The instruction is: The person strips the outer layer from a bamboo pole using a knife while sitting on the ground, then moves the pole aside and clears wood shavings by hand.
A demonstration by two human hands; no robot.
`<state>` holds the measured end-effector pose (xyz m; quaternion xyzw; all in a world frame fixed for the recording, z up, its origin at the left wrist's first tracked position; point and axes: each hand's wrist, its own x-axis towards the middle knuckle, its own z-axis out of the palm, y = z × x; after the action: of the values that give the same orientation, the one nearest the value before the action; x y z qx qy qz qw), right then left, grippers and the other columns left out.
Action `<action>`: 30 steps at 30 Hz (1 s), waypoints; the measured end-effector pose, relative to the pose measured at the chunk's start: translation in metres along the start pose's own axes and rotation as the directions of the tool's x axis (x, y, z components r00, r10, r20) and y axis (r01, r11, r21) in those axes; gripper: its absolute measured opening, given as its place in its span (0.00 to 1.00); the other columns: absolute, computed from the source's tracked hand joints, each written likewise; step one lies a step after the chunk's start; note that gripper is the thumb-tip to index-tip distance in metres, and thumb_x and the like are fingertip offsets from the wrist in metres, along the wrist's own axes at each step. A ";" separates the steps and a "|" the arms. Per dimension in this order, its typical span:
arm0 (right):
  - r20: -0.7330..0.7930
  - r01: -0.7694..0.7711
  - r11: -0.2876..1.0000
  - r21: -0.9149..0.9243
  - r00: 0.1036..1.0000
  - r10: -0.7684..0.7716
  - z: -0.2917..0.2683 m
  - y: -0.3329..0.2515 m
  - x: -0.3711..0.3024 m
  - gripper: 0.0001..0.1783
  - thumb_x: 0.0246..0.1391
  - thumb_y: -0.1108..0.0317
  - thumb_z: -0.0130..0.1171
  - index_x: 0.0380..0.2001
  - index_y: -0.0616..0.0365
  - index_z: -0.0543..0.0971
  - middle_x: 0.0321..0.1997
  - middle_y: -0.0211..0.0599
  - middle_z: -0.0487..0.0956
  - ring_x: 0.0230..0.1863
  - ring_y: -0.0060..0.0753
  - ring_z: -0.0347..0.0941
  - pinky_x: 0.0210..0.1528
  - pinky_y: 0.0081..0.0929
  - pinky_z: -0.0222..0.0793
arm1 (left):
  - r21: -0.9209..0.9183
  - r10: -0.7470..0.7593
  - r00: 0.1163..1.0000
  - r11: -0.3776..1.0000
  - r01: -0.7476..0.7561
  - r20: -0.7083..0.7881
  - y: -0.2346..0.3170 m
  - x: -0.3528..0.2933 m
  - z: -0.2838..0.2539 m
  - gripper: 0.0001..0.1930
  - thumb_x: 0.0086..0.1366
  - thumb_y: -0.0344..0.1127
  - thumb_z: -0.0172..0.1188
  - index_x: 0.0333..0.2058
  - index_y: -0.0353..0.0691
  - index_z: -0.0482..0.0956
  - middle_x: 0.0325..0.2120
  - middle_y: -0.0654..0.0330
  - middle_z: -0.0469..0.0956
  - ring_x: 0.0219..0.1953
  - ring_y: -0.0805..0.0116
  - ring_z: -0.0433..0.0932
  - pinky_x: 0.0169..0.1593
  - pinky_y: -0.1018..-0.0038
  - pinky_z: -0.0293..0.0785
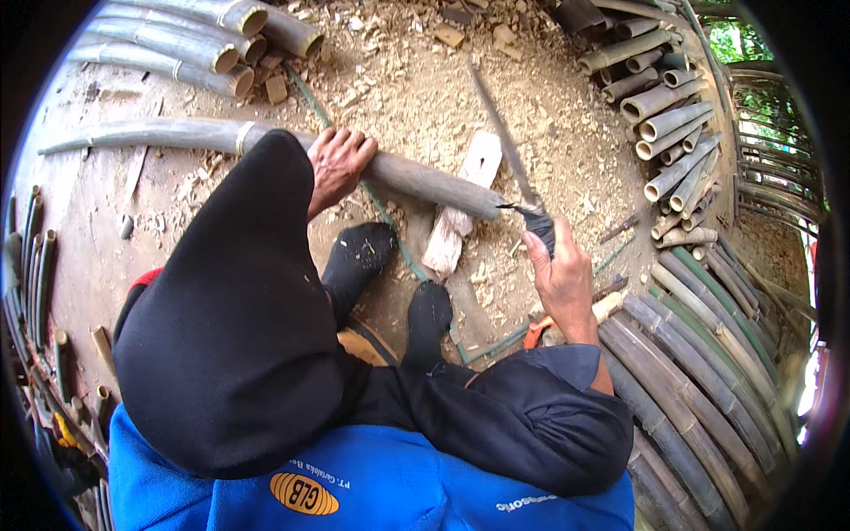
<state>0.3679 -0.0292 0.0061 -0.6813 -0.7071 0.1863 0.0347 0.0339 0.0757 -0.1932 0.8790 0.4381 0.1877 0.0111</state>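
Observation:
A long grey bamboo pole [416, 177] lies across in front of me, reaching from the far left to just short of my right hand. My left hand [339, 166] is closed around it near the middle. Under its right end rests a pale wooden block [449, 234]. In my right hand [564, 270] is a long-bladed knife [505, 133], gripped by its dark wrapped handle, the blade pointing away from me. The handle's upper end is close by the pole's right end; whether they touch I cannot tell. My fingers hide part of the handle.
Wood chips [398, 80] cover the ground ahead. Cut bamboo poles [221, 53] lie at the far left, short bamboo pieces [668, 124] are stacked at the far right, and long bamboo poles [691, 380] lie at the near right. My dark-socked feet [428, 323] are below the pole.

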 end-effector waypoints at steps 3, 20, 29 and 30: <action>-0.329 0.287 0.957 0.046 0.909 -0.257 0.019 0.026 -0.017 0.15 0.66 0.60 0.60 0.44 0.63 0.72 0.25 0.49 0.80 0.23 0.52 0.82 0.23 0.43 0.74 | -0.044 0.028 1.000 0.999 -0.027 0.014 0.009 0.013 0.009 0.14 0.56 0.30 0.57 0.42 0.41 0.74 0.36 0.57 0.74 0.44 0.58 0.76 0.53 0.62 0.70; 0.067 -0.266 0.933 -0.242 0.955 0.289 0.089 0.063 -0.029 0.20 0.69 0.54 0.55 0.48 0.61 0.70 0.27 0.49 0.81 0.23 0.46 0.80 0.24 0.49 0.75 | -0.040 0.044 0.999 0.998 -0.044 0.013 0.002 0.000 0.002 0.12 0.58 0.30 0.56 0.42 0.41 0.73 0.36 0.57 0.73 0.43 0.58 0.76 0.54 0.62 0.70; -0.138 -0.435 0.895 0.096 0.885 0.444 0.068 0.116 -0.027 0.20 0.66 0.55 0.55 0.50 0.60 0.71 0.34 0.58 0.80 0.35 0.62 0.80 0.39 0.55 0.73 | -0.037 -0.041 0.999 0.999 0.040 -0.013 0.037 0.047 0.015 0.13 0.57 0.28 0.58 0.42 0.41 0.75 0.37 0.56 0.75 0.46 0.56 0.76 0.53 0.59 0.69; -0.149 -0.455 0.878 0.147 0.868 0.474 0.066 0.135 -0.021 0.20 0.65 0.57 0.56 0.51 0.61 0.70 0.38 0.60 0.79 0.37 0.64 0.79 0.40 0.56 0.72 | -0.047 -0.083 0.993 0.995 0.087 0.087 0.044 0.059 0.015 0.15 0.57 0.30 0.60 0.44 0.42 0.75 0.40 0.57 0.76 0.49 0.56 0.76 0.55 0.59 0.69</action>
<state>0.4775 -0.0642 -0.0932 -0.8427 -0.5050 0.1641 0.0891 0.1051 0.0970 -0.1804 0.8662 0.4693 0.1608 0.0601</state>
